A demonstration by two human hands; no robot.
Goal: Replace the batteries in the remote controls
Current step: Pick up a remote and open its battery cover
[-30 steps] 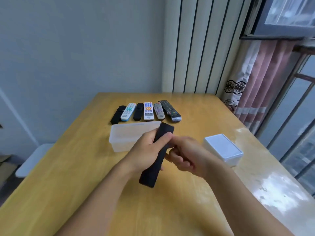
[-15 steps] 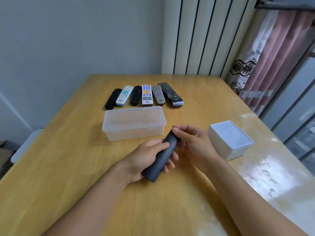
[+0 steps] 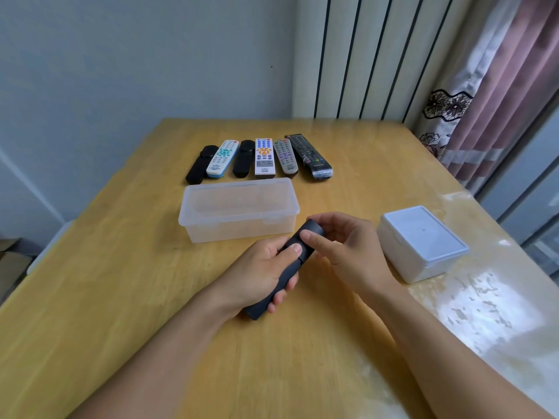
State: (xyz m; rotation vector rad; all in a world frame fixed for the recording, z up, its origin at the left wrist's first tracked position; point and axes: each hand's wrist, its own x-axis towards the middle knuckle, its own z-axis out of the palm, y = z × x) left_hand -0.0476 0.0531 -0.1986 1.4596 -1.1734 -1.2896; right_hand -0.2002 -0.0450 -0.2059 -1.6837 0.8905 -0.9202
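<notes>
Black remote (image 3: 290, 261) now held low over the bench (image 3: 121, 297), near the clear box (image 3: 239, 210); a second ago it was raised. Left hand (image 3: 257, 273) grips its body; right hand (image 3: 341, 246) pinches the far end, thumb on the back. Likely starting on the battery cover.

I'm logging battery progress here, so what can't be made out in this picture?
- Black remote, head view: battery cover state hidden by the left hand and right hand.
- White lidded box: contents hidden by its lid.
- Six remotes in a row: button labels too small.
</notes>
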